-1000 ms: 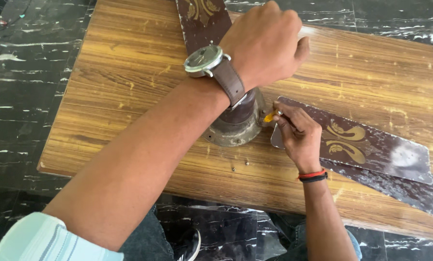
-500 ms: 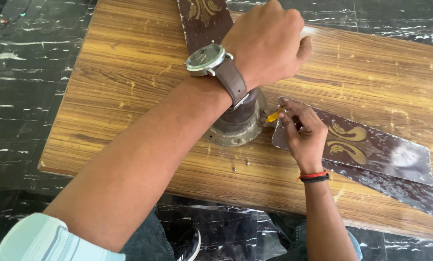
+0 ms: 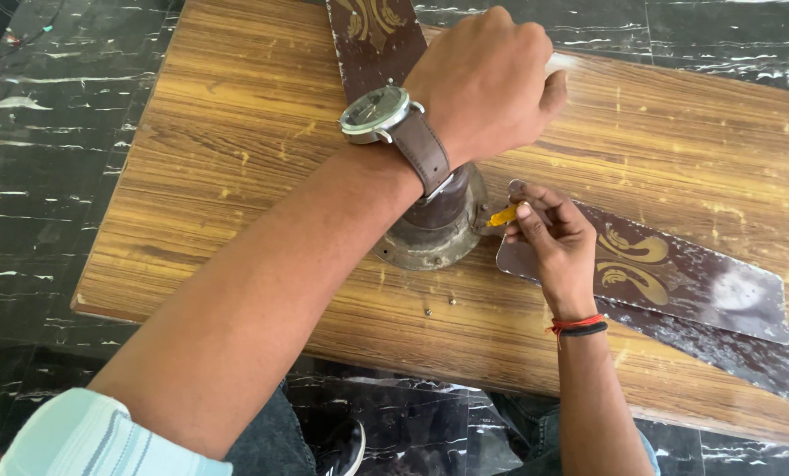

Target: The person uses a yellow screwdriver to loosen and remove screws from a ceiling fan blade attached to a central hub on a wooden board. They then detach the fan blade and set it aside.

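A ceiling-fan motor (image 3: 434, 229) is seen at the centre of the wooden surface (image 3: 236, 176), with brown blades fanned out from it: one blade (image 3: 372, 35) runs toward 12 o'clock, another (image 3: 677, 282) toward 4 o'clock, its long axis slanting down to the right, with a further blade edge (image 3: 738, 353) beneath it. The left hand (image 3: 487, 84) is laid over the top of the motor, curled shut; what is pressed under it cannot be told, as the palm hides it. A watch (image 3: 377, 113) is worn on that wrist. The right hand (image 3: 558, 247) is placed at 3 o'clock from the motor, on the root of the 4 o'clock blade, its fingers pinched together on a small yellow tool (image 3: 503, 214) whose tip is pointed toward 9 o'clock, at the joint between blade and motor. This hand is the nearer one to that joint. Two small screws (image 3: 439, 306) are left loose on the surface at 6 o'clock from the motor.
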